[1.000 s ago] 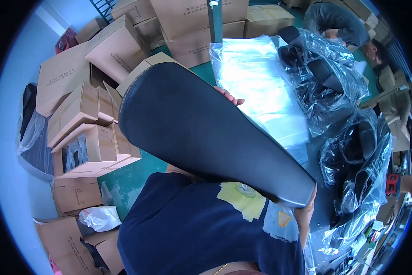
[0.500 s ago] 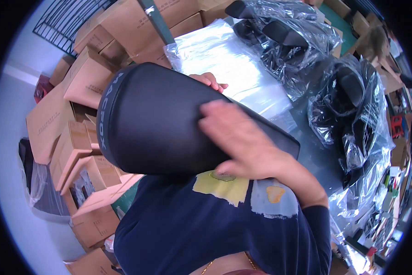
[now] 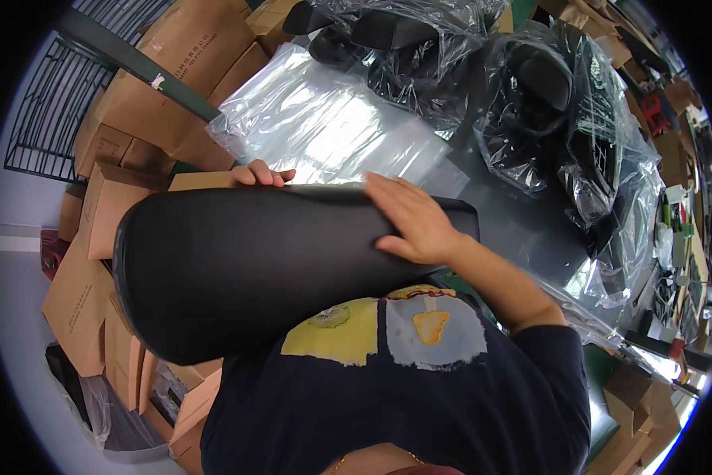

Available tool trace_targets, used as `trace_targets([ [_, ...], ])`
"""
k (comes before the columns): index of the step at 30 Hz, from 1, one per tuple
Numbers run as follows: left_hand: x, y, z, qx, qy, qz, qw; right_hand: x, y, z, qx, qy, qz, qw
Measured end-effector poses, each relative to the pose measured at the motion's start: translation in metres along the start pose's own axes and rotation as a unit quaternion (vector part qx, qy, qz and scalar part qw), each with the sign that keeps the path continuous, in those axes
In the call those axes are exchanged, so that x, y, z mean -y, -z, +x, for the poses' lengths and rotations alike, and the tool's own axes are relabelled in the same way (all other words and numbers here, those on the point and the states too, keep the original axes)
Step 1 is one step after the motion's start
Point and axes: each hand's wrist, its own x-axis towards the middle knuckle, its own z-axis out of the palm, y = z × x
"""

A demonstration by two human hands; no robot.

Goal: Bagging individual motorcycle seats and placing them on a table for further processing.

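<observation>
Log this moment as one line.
left hand: grips far edge of black seat pad | right hand: flat on pad | clear plastic bags behind

Brown cardboard boxes point(image 3: 158, 71) stack high along the left beside a dark metal grille point(image 3: 47, 111) and a pale grey floor point(image 3: 15, 317), while a dark counter point(image 3: 522, 229) carries a flat sheet of clear plastic point(image 3: 324, 127) and heaps of plastic-wrapped black parts point(image 3: 562, 103) under bright overhead light.

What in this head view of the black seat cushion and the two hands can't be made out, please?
- Left hand: only the fingertips show over the black seat cushion, which hides the palm.
- Cushion underside: faces away from the camera.
- Black parts in clear plastic bags: wrinkles and glare blur their shapes.
- Right hand: its palm lies flat on the cushion, unseen.
</observation>
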Motion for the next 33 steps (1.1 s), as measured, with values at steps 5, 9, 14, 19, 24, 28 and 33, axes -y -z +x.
trace_targets([
  [5,0.013,-0.004,-0.046,-0.163,-0.042,-0.027,0.985,-0.015,-0.002,-0.101,-0.018,-0.150,-0.126,0.980],
  [9,0.031,-0.021,-0.062,-0.370,0.021,-0.048,0.928,0.023,0.020,-0.088,-0.014,-0.121,-0.114,0.986],
  [14,0.064,-0.061,-0.011,-0.591,0.164,-0.074,0.787,0.020,0.042,-0.050,-0.096,-0.193,-0.056,0.975],
  [19,0.092,-0.081,0.014,-0.524,0.305,-0.118,0.786,-0.036,0.066,-0.111,-0.052,-0.345,0.184,0.919],
  [24,0.171,-0.067,-0.019,-0.439,0.492,0.158,0.735,-0.039,0.077,-0.178,-0.191,-0.439,0.387,0.788],
  [28,0.218,-0.076,-0.011,-0.181,0.555,0.553,0.594,-0.014,0.086,-0.217,-0.215,-0.482,0.376,0.762],
  [33,0.271,-0.061,-0.030,-0.126,0.377,0.754,0.523,0.006,0.103,-0.267,-0.240,-0.517,0.326,0.755],
])
